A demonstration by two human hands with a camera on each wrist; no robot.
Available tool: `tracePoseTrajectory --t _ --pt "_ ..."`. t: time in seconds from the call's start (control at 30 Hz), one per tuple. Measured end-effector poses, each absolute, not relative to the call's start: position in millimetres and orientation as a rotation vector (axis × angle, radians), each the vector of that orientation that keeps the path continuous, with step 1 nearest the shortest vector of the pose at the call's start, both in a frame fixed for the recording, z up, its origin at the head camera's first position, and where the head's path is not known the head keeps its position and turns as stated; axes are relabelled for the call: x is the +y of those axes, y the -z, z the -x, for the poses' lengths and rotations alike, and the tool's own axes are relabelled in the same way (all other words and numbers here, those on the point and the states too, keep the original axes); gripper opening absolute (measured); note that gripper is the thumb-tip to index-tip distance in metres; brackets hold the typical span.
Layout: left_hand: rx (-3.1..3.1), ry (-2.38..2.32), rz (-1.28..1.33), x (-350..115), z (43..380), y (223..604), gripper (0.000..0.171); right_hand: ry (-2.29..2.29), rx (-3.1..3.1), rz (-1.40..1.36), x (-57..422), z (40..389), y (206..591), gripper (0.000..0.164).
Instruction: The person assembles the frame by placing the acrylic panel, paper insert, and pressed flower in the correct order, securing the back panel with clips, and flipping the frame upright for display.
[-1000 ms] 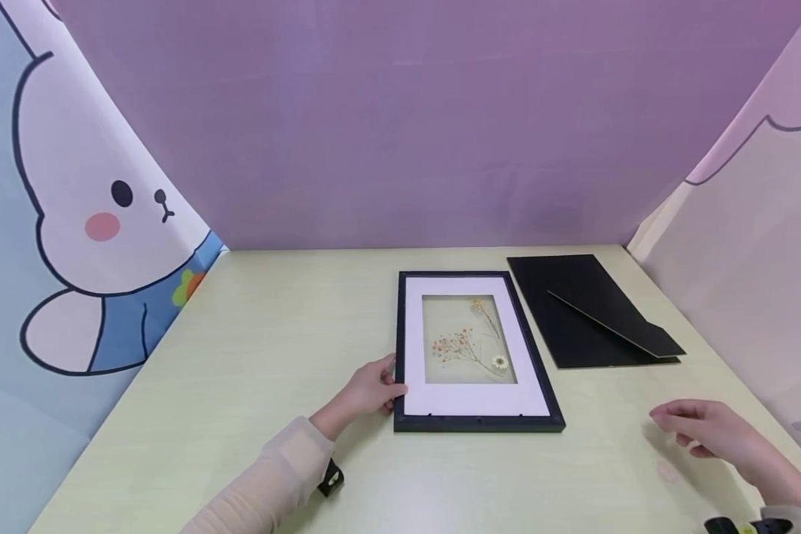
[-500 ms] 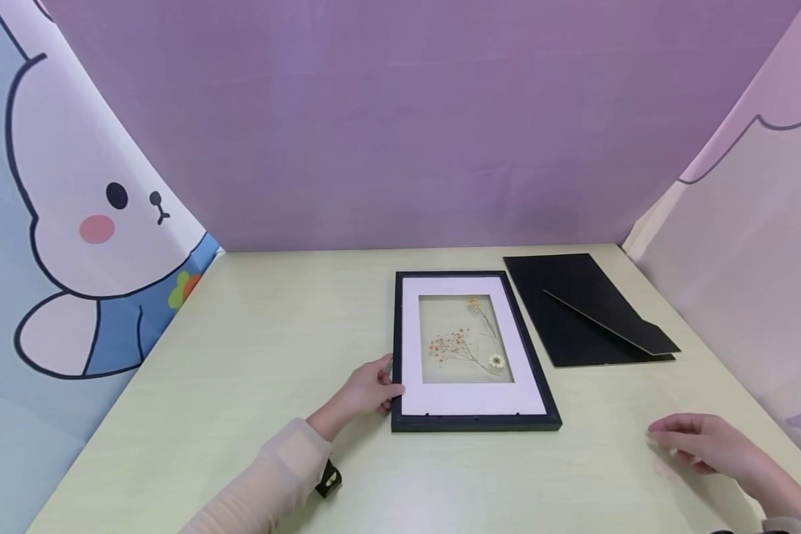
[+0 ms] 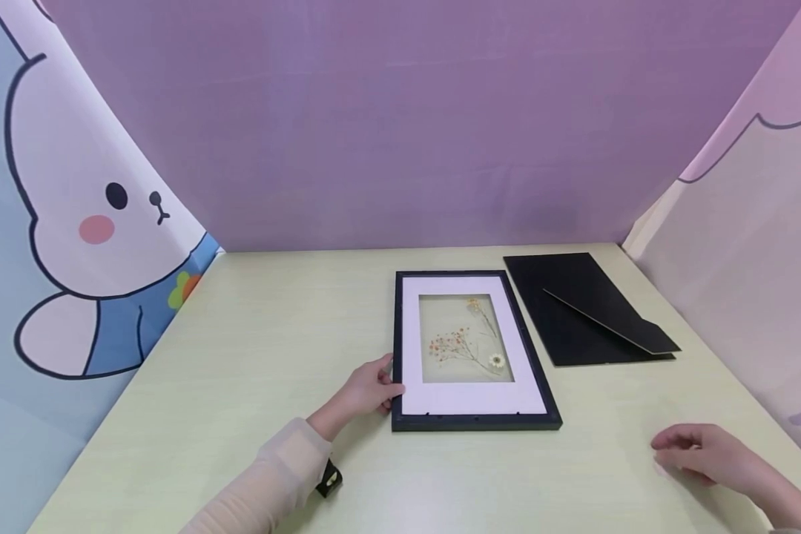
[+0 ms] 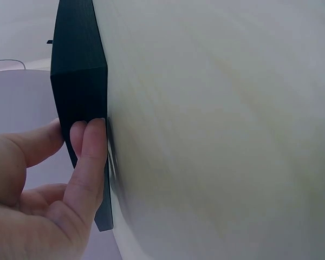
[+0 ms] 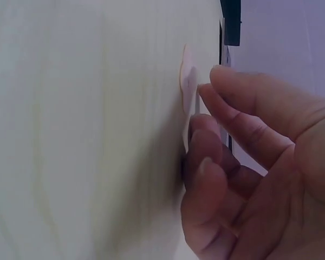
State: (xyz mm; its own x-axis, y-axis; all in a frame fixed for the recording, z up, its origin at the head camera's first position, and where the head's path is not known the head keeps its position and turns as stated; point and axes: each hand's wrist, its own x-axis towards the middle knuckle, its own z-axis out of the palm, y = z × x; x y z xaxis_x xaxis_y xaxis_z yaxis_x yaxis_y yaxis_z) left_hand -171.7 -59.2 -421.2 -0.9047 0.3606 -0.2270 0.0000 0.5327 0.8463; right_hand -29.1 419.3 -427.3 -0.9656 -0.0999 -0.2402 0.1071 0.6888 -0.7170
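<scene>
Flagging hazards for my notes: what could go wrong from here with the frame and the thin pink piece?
The pink piece looks thin and flat on the table, close to the right hand, so it might be awkward to pick up and could slip or bend.

The left hand grips the frame at one side only; a sudden pull might tilt it. The flowers could then shift, if they are loose.

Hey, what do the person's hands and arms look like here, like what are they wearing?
Both the left hand and right hand are bare, with no gloves or rings showing. The left arm has a loose cream sleeve with a cuff, and a small black piece with a pale marking shows beside it.
</scene>
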Motion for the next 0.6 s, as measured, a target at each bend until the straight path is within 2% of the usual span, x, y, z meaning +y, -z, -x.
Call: tracePoseTrajectory --t 0.23,0.43,0.6 --pt "2.399 -1.322 -0.281 -58.9 171.5 419.8 0.068 1.128 2.751 0.226 419.2 24.8 433.2 0.002" --pt "2.395 -1.322 -0.277 -58.6 171.6 419.5 0.068 1.052 2.804 0.308 417.6 24.2 435.2 0.010" --pt "2.396 -1.323 -0.296 -59.3 172.2 420.0 0.067 1.008 2.796 0.300 417.6 25.1 433.1 0.010"
